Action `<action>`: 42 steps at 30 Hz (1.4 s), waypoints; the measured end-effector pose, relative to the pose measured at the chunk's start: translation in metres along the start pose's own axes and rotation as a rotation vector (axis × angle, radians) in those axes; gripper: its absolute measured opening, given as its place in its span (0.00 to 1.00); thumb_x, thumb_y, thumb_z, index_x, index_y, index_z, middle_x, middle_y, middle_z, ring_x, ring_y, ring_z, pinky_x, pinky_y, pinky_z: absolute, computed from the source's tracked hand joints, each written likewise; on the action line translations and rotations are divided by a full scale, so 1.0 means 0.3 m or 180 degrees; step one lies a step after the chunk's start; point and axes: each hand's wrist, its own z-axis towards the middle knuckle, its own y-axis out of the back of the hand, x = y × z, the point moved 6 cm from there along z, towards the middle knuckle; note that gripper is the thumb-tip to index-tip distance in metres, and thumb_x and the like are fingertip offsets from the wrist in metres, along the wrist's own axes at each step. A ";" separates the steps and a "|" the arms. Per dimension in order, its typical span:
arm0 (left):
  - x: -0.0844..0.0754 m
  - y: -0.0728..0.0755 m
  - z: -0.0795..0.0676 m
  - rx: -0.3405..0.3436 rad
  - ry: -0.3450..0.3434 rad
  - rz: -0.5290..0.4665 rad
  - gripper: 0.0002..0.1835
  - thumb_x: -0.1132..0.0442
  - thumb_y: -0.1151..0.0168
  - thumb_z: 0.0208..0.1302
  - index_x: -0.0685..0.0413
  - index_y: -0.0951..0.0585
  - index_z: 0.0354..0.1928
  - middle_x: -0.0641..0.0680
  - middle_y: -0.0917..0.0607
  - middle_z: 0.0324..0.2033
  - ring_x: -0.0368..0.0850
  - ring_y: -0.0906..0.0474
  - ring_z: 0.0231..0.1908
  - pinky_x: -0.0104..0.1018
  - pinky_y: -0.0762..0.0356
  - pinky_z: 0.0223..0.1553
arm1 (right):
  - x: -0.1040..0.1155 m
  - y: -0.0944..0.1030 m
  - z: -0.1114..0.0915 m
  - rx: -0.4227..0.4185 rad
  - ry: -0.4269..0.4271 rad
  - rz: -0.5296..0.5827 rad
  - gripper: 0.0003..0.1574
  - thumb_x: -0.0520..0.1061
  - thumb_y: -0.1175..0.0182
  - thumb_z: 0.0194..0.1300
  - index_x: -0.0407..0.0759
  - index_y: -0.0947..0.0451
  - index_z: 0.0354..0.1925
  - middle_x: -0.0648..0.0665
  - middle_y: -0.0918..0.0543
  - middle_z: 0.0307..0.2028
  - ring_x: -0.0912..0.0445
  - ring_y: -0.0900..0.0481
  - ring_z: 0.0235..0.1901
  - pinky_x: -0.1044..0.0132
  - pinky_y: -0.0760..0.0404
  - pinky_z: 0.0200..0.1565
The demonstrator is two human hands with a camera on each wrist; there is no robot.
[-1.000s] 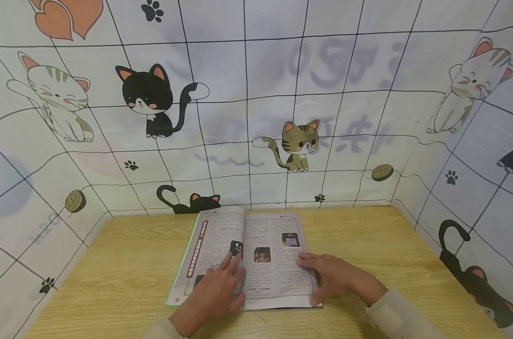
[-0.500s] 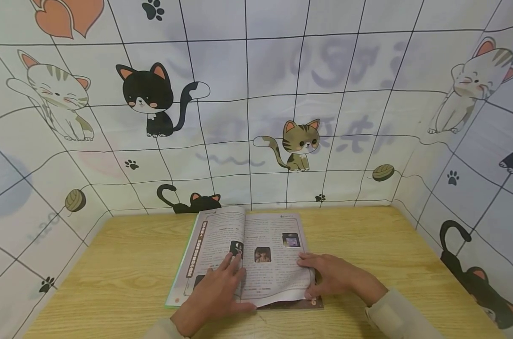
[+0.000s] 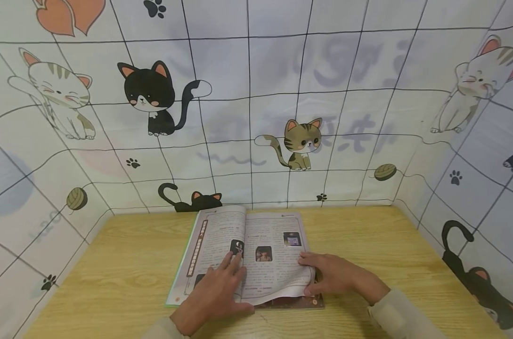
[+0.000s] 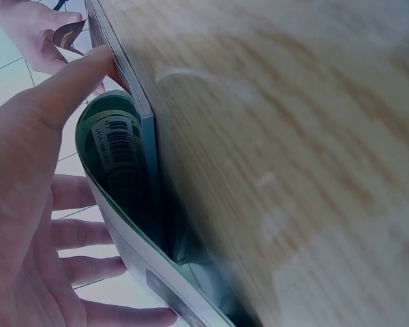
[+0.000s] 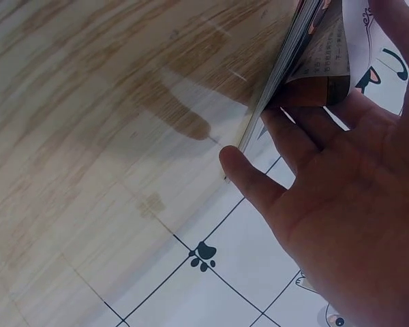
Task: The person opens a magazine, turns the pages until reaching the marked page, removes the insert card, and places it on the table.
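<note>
An open magazine [image 3: 262, 278] lies on the wooden table, with columns of text and small photos. My left hand [image 3: 217, 289] rests spread on its left page by the spine, thumb out past the bottom edge. In the left wrist view, the bent green cover with a barcode [image 4: 116, 146] shows below that hand. My right hand [image 3: 338, 277] holds the right page's outer side between thumb and fingers, its thumb at the lower corner. The page's bottom edge bulges up, baring a dark brown page [image 3: 290, 302] beneath. The right wrist view shows the curled page [image 5: 324, 68] beside the fingers.
The wooden table [image 3: 125, 263] extends to both sides of the magazine. A white cloth wall [image 3: 269, 108] with grid lines and cartoon cats stands behind and at both sides. The magazine's top edge lies close to the back wall.
The right thumb has slid inward and up, buckling the right page and lifting its lower corner off the dark page. The left thumb has spread outward to the right; the left hand otherwise stays put.
</note>
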 end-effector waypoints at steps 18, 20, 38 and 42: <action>0.010 0.018 0.004 -0.0077 -0.0095 0.0353 0.41 0.23 0.42 0.52 0.49 0.19 0.55 0.59 0.26 0.65 0.60 0.29 0.64 0.57 0.21 0.46 | 0.001 0.007 0.017 -0.0073 0.0162 -0.0115 0.53 0.75 0.37 0.57 0.40 0.28 0.67 0.39 0.27 0.67 0.42 0.30 0.66 0.42 0.31 0.63; 0.010 0.021 0.005 -0.0084 -0.0107 0.0387 0.40 0.24 0.43 0.54 0.48 0.19 0.55 0.59 0.25 0.64 0.59 0.29 0.64 0.57 0.22 0.47 | 0.009 0.011 0.019 -0.0148 0.0241 -0.0108 0.51 0.73 0.38 0.59 0.40 0.27 0.66 0.40 0.25 0.65 0.45 0.27 0.64 0.45 0.30 0.62; -0.094 0.077 -0.012 -0.1064 -0.1387 0.0488 0.43 0.50 0.30 0.61 0.33 0.40 0.76 0.52 0.44 0.77 0.46 0.51 0.76 0.50 0.41 0.70 | 0.052 0.076 0.013 -0.0719 0.0416 0.0568 0.30 0.50 0.61 0.81 0.49 0.40 0.76 0.38 0.32 0.70 0.39 0.35 0.68 0.34 0.37 0.63; -0.103 0.081 -0.014 -0.1120 -0.1457 0.0650 0.45 0.50 0.29 0.59 0.32 0.41 0.76 0.51 0.46 0.77 0.46 0.52 0.76 0.50 0.45 0.72 | 0.034 0.087 0.006 -0.0851 0.0272 0.0583 0.33 0.51 0.61 0.81 0.48 0.50 0.78 0.38 0.39 0.74 0.38 0.39 0.71 0.34 0.39 0.65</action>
